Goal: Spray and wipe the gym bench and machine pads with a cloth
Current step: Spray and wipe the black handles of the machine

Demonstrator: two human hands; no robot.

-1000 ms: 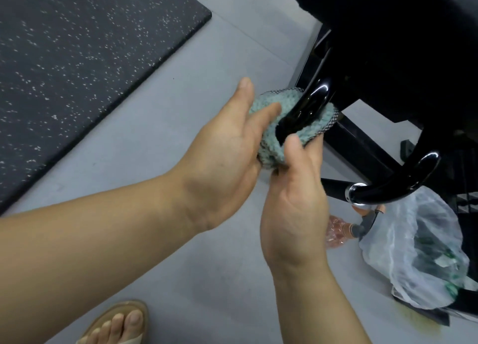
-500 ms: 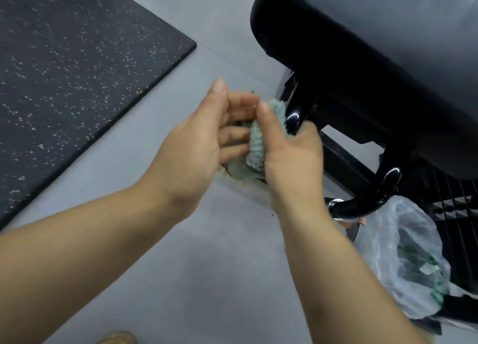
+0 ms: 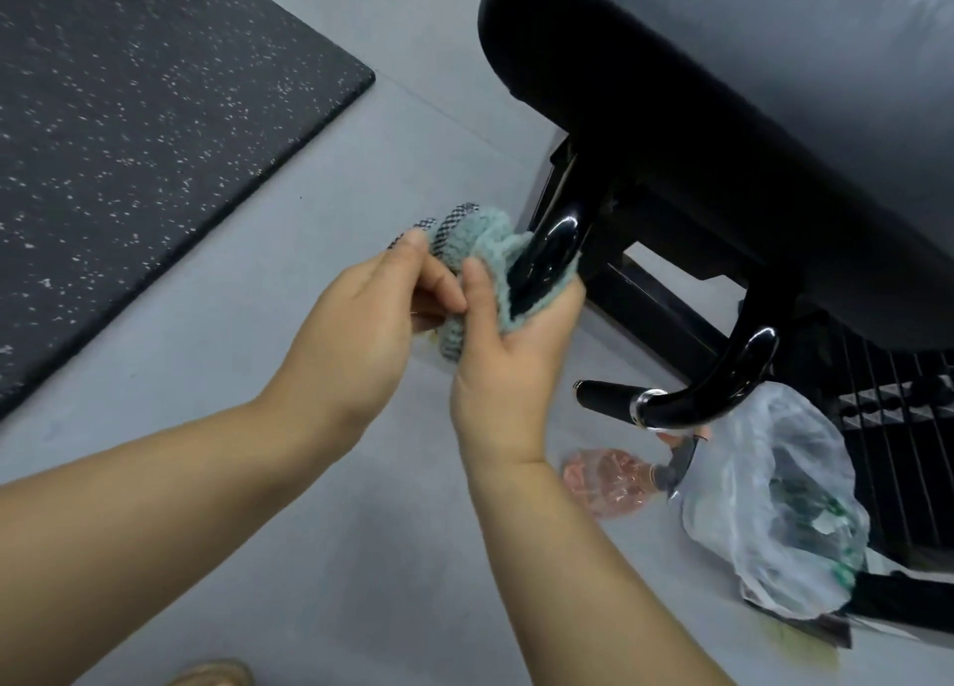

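Half a second back the cloth (image 3: pixel 477 254) was bunched into a narrow wad between the two hands. Now it is spread again and folded round the glossy handle (image 3: pixel 550 249) under the pad (image 3: pixel 722 97).

The right hand (image 3: pixel 508 360) cups it from below, its grip curled round cloth and handle together, thumb on the near side. The left hand (image 3: pixel 361 314), just left of that grip, pinches the cloth's checked edge between thumb and forefinger (its other fingers are tucked under, and I cannot tell what they do).

I read this as a re-fold finished, probably to bring a cleaner face to the metal, with a rub along the handle as the step in hand. The pad sits just above the grip with no cloth on it, so I cannot tell whether it has been wiped.

The spray bottle (image 3: pixel 604 484) lies on the floor below and right of the right grip, in neither hand, touching a plastic bag (image 3: pixel 774 520).
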